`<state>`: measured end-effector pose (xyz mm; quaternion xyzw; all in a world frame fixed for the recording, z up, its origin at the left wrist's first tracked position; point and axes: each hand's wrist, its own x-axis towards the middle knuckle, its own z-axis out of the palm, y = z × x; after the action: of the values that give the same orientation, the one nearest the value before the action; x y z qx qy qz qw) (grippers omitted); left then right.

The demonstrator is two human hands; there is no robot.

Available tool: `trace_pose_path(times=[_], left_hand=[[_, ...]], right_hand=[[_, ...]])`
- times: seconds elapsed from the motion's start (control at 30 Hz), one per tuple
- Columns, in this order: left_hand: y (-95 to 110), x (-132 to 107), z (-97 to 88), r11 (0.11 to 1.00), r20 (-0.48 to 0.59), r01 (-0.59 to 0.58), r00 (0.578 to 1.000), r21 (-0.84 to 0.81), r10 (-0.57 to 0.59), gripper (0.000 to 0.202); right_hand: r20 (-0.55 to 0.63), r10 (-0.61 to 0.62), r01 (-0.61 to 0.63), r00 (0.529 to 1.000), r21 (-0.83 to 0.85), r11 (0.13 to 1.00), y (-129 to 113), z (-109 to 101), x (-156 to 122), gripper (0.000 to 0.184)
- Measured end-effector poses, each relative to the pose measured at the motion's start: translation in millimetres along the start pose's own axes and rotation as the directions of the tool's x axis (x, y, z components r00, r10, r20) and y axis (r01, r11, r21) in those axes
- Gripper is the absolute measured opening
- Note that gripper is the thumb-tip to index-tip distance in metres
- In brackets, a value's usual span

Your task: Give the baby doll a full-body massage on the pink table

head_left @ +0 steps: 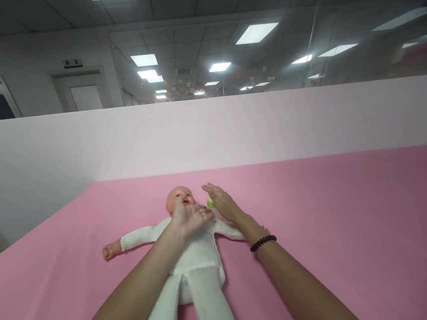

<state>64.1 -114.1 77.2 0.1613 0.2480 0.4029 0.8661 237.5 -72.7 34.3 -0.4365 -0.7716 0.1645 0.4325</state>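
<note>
A baby doll [198, 254] with a white cloth body lies on its back on the pink surface, arms spread. Over its upper chest, just below the face, my left hand [191, 218] is held palm up with the fingers stretched out and nothing in it. My right hand [223, 203] is tilted beside it, fingers straight and together, also without an object. Partly hidden behind the right hand is a small thing with a light green top [210, 202]; its kind I cannot make out. The doll's arm on the right is partly covered by my right wrist.
The pink sheet [337, 228] spreads under the doll to both sides. A white partition [256, 128] rises along the far edge and the left side. Beyond it are glass, a door [85, 96] and ceiling lights. A black coiled band [263, 243] circles my right wrist.
</note>
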Motion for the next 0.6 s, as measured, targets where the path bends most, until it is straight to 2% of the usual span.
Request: trace_pose_path(times=[0.07,0.23,0.37,0.43,0.53,0.6], left_hand=[[-0.2,0.2,0.1,0.999,0.002,-0.038,0.999,0.001,0.038,0.097],[-0.9,1.9,0.3,0.996,0.024,-0.078,0.997,-0.042,0.080,0.093],[-0.6,3.2,-0.7,0.995,-0.040,-0.084,0.996,-0.061,0.082,0.090],[-0.6,3.7,-1.6,0.995,-0.048,-0.082,0.996,-0.054,0.079,0.091],[-1.2,3.6,-2.1,0.997,-0.023,-0.076,0.997,-0.026,0.076,0.096],[-1.8,2.8,-1.6,0.997,-0.012,-0.076,0.997,-0.018,0.076,0.096]], right_hand=[[-0.032,-0.038,0.038,0.999,0.005,0.999,-2.4,2.5,-0.5,0.067],[-0.002,-0.082,0.081,0.997,-0.082,0.993,-0.2,16.1,-8.6,0.064],[-0.025,-0.080,0.078,0.996,-0.048,0.996,1.9,15.5,-6.7,0.061],[-0.085,-0.133,0.131,0.987,-0.036,0.991,2.0,10.7,-2.4,0.061],[-0.234,-0.232,0.220,0.944,-0.074,0.973,2.3,5.4,1.6,0.062],[-0.218,-0.244,0.222,0.945,-0.119,0.968,3.0,6.4,0.3,0.062]])
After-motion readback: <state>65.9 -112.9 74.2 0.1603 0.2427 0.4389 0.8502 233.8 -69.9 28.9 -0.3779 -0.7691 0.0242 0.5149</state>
